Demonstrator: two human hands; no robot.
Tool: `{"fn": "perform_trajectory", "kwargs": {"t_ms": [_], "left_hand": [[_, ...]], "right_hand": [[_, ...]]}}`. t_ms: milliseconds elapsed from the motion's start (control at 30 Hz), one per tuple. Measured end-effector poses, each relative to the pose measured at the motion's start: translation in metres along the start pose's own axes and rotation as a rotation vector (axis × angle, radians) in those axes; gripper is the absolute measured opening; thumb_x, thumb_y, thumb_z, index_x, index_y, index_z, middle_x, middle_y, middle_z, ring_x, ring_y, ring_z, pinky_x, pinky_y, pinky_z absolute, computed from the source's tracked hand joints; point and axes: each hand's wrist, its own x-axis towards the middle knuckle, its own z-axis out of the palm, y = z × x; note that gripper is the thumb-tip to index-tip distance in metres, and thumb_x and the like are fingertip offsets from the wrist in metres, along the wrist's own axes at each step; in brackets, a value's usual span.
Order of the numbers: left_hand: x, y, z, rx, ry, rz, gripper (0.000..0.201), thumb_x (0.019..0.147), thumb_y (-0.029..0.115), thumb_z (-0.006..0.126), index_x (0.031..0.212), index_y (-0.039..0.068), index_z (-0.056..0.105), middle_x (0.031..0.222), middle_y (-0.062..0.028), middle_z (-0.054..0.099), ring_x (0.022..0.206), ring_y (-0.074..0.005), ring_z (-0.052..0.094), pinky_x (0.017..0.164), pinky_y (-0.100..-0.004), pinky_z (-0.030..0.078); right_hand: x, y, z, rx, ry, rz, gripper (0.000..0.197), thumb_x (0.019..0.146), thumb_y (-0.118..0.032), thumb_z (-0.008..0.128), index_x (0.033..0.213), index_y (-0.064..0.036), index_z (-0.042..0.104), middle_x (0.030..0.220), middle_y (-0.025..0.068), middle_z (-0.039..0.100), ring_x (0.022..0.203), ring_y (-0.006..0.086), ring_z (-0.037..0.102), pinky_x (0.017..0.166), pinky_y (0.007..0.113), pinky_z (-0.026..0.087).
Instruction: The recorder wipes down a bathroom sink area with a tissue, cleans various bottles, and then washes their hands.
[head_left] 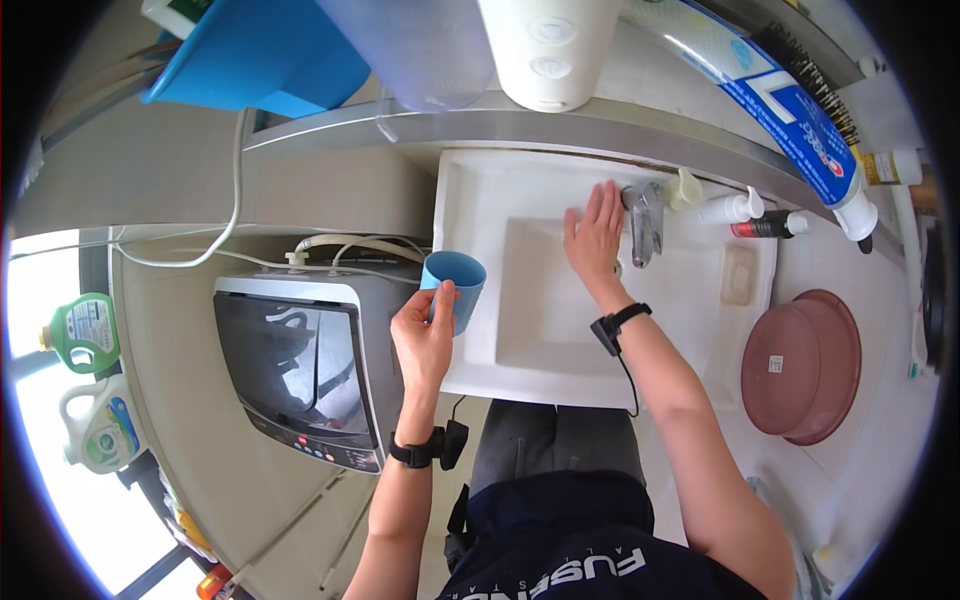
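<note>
My left hand (424,343) is closed round a light blue cup (470,294), the thumb lying on its near side. The cup is upright over the left edge of the white sink (470,185), its mouth showing from above. My right hand (594,243) is stretched out at the back of the basin, just left of the metal faucet (648,222). Its fingers are extended and hold nothing that I can see. Whether the fingertips touch the sink's back ledge or the faucet, I cannot tell.
Pump bottles (728,208) stand right of the faucet. A soap bar or dish (738,275) sits at the sink's right. Farther right is a pinkish-brown basin (790,370). A washing machine (300,370) stands left. The shelf above holds a blue container (255,60) and a toothpaste tube (790,125).
</note>
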Motion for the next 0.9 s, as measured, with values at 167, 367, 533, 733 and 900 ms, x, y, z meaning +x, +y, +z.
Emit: {"fn": "perform_trajectory", "kwargs": {"t_ms": [167,367,533,733,900], "left_hand": [[-0.004,0.006,-0.003,0.029,0.005,0.014,0.040,0.099,0.034,0.067,0.088,-0.005,0.071,0.057,0.0022,0.052,0.053,-0.0032,0.044,0.049,-0.0230,0.032],[-0.007,0.010,-0.033,-0.037,0.065,0.034,0.037,0.100,0.032,0.067,0.087,-0.003,0.070,0.057,0.0062,0.048,0.052,-0.0011,0.038,0.047,-0.0212,0.025],[-0.011,-0.007,-0.053,-0.063,0.096,0.026,0.037,0.100,0.031,0.066,0.086,-0.003,0.069,0.057,0.0060,0.048,0.050,-0.0010,0.036,0.047,-0.0215,0.023],[-0.019,-0.025,-0.044,-0.102,0.026,0.000,0.036,0.099,0.029,0.068,0.087,-0.004,0.070,0.057,0.0050,0.050,0.053,-0.0017,0.039,0.048,-0.0227,0.027],[-0.015,-0.031,-0.003,0.115,-0.115,0.135,0.030,0.093,0.024,0.073,0.089,-0.005,0.072,0.067,-0.0031,0.064,0.061,-0.0038,0.048,0.053,-0.0236,0.038]], "right_hand": [[0.013,-0.045,0.021,-0.090,0.036,0.083,0.069,0.099,-0.036,0.052,0.147,0.0104,0.036,0.157,0.0302,0.029,0.149,0.0404,0.023,0.123,0.053,0.015],[-0.028,-0.115,0.028,0.319,-0.279,-0.380,0.069,0.099,-0.034,0.051,0.150,0.0089,0.032,0.158,0.0241,0.030,0.150,0.0357,0.025,0.124,0.046,0.018],[-0.094,-0.115,-0.022,0.438,-0.567,-0.648,0.067,0.099,-0.033,0.051,0.149,0.0095,0.033,0.161,0.0221,0.028,0.149,0.0343,0.027,0.124,0.045,0.020],[-0.141,-0.031,-0.060,0.490,-0.847,-0.709,0.048,0.100,-0.027,0.054,0.140,-0.0019,0.051,0.149,0.0123,0.049,0.138,0.0296,0.045,0.116,0.043,0.035],[-0.135,0.071,-0.091,0.475,-0.589,0.038,0.030,0.100,-0.023,0.053,0.121,-0.0037,0.064,0.120,0.0083,0.069,0.108,0.0273,0.066,0.092,0.040,0.053]]}}
